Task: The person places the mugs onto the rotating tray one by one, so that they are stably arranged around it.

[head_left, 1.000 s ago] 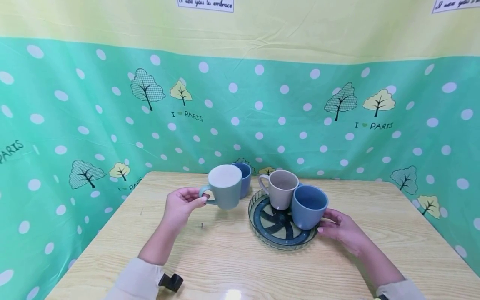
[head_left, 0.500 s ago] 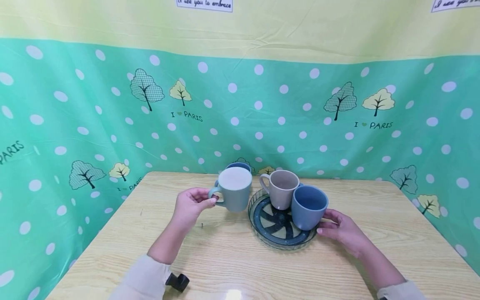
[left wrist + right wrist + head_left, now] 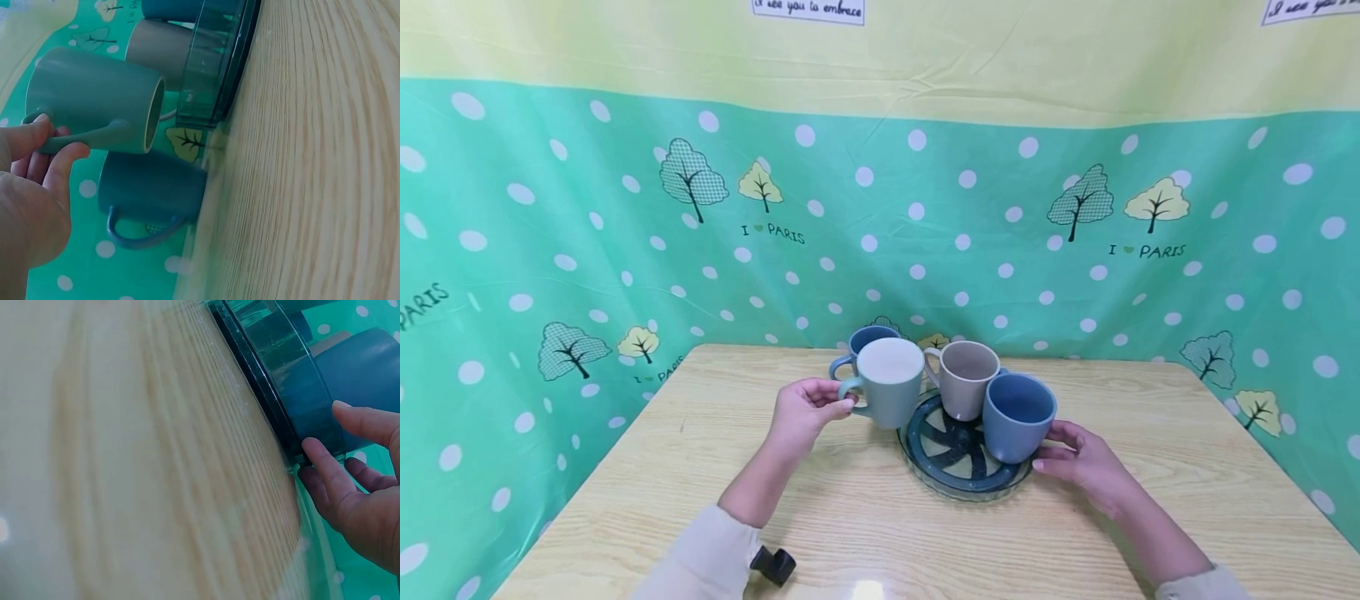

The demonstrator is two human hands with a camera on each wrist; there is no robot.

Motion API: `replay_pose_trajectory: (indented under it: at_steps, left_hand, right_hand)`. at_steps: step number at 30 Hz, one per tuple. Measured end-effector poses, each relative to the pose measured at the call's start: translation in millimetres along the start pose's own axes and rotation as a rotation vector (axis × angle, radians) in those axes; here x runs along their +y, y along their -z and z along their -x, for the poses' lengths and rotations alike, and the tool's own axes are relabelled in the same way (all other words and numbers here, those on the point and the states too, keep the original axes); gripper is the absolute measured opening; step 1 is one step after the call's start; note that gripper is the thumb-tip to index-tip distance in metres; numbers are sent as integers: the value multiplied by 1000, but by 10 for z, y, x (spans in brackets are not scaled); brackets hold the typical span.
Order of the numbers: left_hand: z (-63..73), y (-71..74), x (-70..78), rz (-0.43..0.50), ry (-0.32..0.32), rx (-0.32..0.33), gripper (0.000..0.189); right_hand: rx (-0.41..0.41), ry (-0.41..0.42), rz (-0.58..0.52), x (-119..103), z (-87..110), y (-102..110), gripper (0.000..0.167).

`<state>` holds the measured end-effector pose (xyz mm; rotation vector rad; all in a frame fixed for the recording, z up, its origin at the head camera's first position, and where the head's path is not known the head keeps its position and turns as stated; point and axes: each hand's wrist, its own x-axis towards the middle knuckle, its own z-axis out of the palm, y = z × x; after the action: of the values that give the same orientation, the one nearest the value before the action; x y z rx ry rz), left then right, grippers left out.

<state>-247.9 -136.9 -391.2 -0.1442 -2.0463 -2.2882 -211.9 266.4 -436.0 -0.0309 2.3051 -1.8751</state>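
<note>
My left hand pinches the handle of a pale green mug with a white inside. The mug is held upright off the table, beside the left rim of a round glass dish. My right hand holds the dish's right edge; in the right wrist view its thumb lies at the rim and its fingers at the base. A pinkish-grey mug and a blue mug stand in the dish. Behind the green mug is another blue mug, partly hidden in the head view.
The wooden table carries everything. A green polka-dot cloth hangs along its back and sides. Under my left sleeve a small black device shows at the wrist.
My left hand has moved the green mug to the right, up to the dish's left rim. The blue mug behind now shows on its left, handle included. My right hand stays in place.
</note>
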Motion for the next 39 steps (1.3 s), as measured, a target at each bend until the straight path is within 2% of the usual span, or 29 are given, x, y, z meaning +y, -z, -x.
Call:
replay_pose_trajectory:
  at_steps: [10,22,33,37,39]
  left_hand:
    - [-24,-167,-47,-8,-7,-4,21]
    - [-61,-334,-129,-34,5,-14,20]
    - [-98,-428,-188,-69,2,-19,19]
    - [-94,-449,-209,-62,-2,-46,18]
    - [-87,-455,-225,-66,-5,-58,18]
  right_hand:
    - [5,5,-8,-37,17,-24,81]
    - [9,18,8,-34,45,-36,62]
    - [15,25,11,-45,57,-44,53]
    - [9,28,2,-40,50,-38,55]
    - [3,25,-1,-32,47,-35,61]
